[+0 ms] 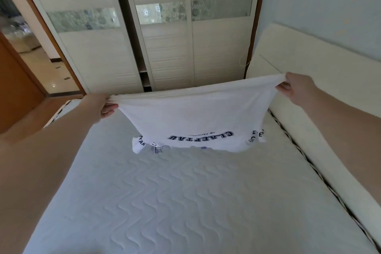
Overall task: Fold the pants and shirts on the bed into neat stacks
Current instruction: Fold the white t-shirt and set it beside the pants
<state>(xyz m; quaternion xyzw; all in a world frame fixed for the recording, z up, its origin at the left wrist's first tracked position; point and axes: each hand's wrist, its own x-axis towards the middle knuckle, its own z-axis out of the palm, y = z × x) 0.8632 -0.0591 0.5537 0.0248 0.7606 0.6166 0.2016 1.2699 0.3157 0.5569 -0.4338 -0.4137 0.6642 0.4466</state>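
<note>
The white quilted mattress of the bed (185, 202) lies bare nearest the camera. Above its far half hangs the white cotton T-shirt with dark blue lettering (195, 117), upside down, its lower edge brushing the bed. The left hand (102, 105) and right hand (292, 86), spread well apart, each pinch a corner of the hem. Keep the hem taut and level, then lower the shirt flat, smoothing the tucked sleeves outward. Beyond stands a pale sliding-door wardrobe (165, 37).

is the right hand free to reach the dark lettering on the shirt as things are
Probably not: the right hand grips one top corner of the white shirt, the left hand the other. The lettering hangs unobstructed below.
</note>
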